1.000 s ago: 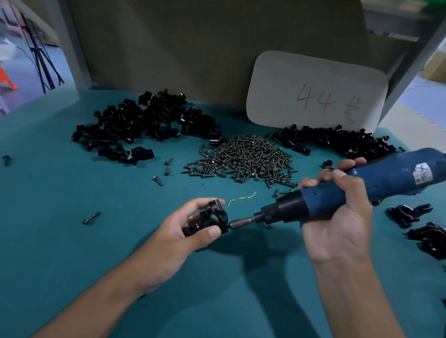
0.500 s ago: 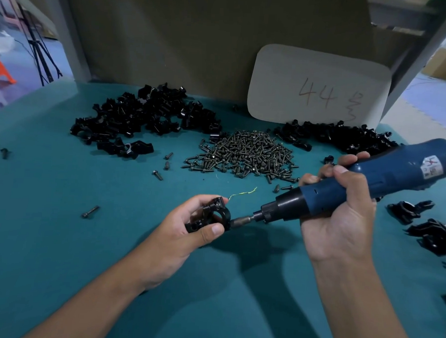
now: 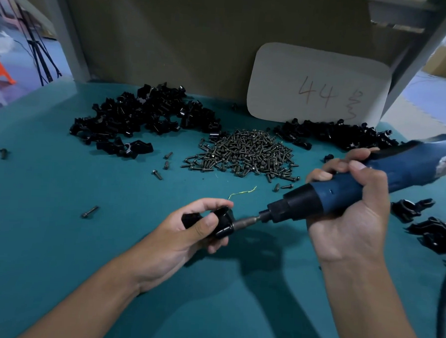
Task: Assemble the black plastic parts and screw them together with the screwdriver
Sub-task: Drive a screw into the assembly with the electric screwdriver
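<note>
1. Left hand (image 3: 185, 234) grasps black plastic part (image 3: 223, 224) above surface (image 3: 45, 237).
2. Right hand (image 3: 353, 217) clenches around screwdriver (image 3: 344, 190), bit touching part.
3. Behind: screw pile (image 3: 246, 152), black parts heaps (image 3: 142, 118), card (image 3: 317, 83).

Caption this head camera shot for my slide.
Left hand holds black plastic parts while right hand drives the blue electric screwdriver into them.

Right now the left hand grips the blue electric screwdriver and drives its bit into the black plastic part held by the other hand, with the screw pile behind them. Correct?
Not quite: the hands are swapped. In the head view the right hand grips the blue electric screwdriver, and the left hand holds the black plastic part. The bit does meet the part, and the screw pile lies behind.
</note>
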The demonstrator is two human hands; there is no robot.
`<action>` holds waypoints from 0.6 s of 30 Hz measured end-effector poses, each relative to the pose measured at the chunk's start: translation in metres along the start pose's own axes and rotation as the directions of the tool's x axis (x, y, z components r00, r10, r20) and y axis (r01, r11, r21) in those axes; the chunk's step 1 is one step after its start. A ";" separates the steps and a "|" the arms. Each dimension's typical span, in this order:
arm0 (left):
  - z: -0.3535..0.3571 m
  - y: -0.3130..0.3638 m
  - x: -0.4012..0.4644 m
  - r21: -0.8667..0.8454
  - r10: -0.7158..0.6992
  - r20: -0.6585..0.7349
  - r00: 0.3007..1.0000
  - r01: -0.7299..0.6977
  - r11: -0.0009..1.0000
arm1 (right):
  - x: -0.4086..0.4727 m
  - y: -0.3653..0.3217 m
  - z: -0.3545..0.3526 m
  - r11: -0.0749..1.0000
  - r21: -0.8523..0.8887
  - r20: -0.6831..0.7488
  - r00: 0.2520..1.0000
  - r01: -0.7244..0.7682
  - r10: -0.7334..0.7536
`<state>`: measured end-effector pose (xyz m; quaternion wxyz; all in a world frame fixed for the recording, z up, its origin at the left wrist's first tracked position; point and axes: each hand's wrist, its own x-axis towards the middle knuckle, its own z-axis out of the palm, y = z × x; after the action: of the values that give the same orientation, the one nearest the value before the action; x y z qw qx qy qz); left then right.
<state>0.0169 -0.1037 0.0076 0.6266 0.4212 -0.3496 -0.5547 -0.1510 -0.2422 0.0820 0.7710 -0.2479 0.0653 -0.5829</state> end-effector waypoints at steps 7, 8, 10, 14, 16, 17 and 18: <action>-0.001 0.001 -0.001 0.121 -0.047 0.003 0.999 0.046 0.992 | 0.001 0.002 -0.003 0.999 0.022 0.008 0.999 -0.033 0.033; -0.001 0.000 -0.001 0.138 -0.039 0.002 0.999 0.038 0.990 | 0.001 0.002 -0.004 0.999 0.026 0.007 1.000 -0.031 0.031; 0.000 -0.001 -0.001 0.160 -0.023 0.000 1.000 0.023 0.987 | 0.002 0.003 -0.005 0.998 0.039 0.002 0.999 -0.039 0.039; -0.001 -0.003 0.001 0.191 0.038 -0.044 0.998 -0.029 0.981 | 0.009 -0.003 -0.011 0.990 0.124 -0.096 0.993 -0.061 0.074; -0.002 -0.004 0.000 0.265 0.113 -0.109 0.988 -0.081 0.961 | 0.016 -0.011 -0.019 0.974 0.219 -0.201 0.974 -0.056 0.102; -0.003 -0.004 0.000 0.300 0.148 -0.137 0.979 -0.102 0.949 | 0.018 -0.016 -0.023 0.966 0.254 -0.258 0.959 -0.049 0.117; -0.003 -0.004 -0.001 0.334 0.176 -0.157 0.972 -0.115 0.936 | 0.021 -0.019 -0.028 0.965 0.257 -0.321 0.938 -0.047 0.131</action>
<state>0.0181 -0.1026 0.0032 0.6186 0.5403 -0.4062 -0.4006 -0.1715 -0.2740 0.0699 0.7992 -0.0447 0.1344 -0.5842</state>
